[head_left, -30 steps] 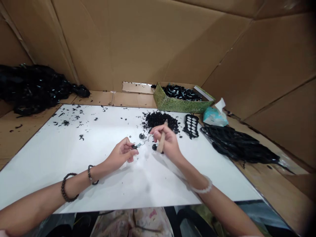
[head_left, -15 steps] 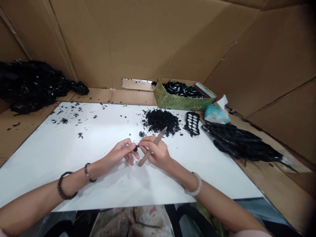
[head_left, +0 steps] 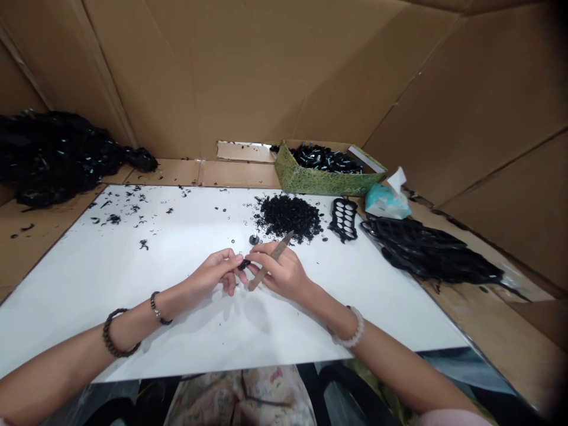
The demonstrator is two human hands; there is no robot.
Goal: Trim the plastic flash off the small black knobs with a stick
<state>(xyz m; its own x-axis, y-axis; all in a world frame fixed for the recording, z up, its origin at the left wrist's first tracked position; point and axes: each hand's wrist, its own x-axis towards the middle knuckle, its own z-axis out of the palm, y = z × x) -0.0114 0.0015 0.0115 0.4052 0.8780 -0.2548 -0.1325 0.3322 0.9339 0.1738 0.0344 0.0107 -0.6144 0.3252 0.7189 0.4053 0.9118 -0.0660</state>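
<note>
Black and tiny, a moulded part (head_left: 243,264) now sits pinched in the fingertips of the left hand (head_left: 213,272), just above the white board (head_left: 133,307) that covers the desk. The right hand (head_left: 280,271) has closed in from the other side until its fingertips meet the part, while its other fingers curl around a wooden-handled knife (head_left: 276,253), whose upper end points away toward the far side of the board. A second ago the hands stood slightly apart, with a second black stud lying on the board near the right hand; no such stud shows there now. Another black stud (head_left: 254,239) stands upright beyond the hands, just before a heap of black trimmings (head_left: 288,218). Further off lie a perforated black strip (head_left: 343,220), a green patterned box (head_left: 319,183) of black parts, a tissue pack (head_left: 386,201), and tangled black masses on the cardboard at the left (head_left: 57,157) and right (head_left: 426,248).
</note>
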